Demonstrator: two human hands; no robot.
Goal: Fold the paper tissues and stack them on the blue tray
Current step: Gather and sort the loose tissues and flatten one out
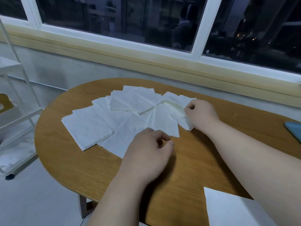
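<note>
Paper tissues (127, 115): white, fanned in overlapping layers on the wooden table (65, 157), reaching from just beyond the left hand (146, 154) across to the right hand (201, 115). Right hand: fingers curled, pinching the end tissue (185, 123) of the fan; the blue tray (294, 130) lies well to its right, with only a corner showing. Left hand: fingers loosely curled at the fan's near edge, and whether they grip anything cannot be told.

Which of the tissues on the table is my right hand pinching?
The rightmost tissue in the spread. The right hand pinches its edge, and the rest lie flat to its left.
</note>
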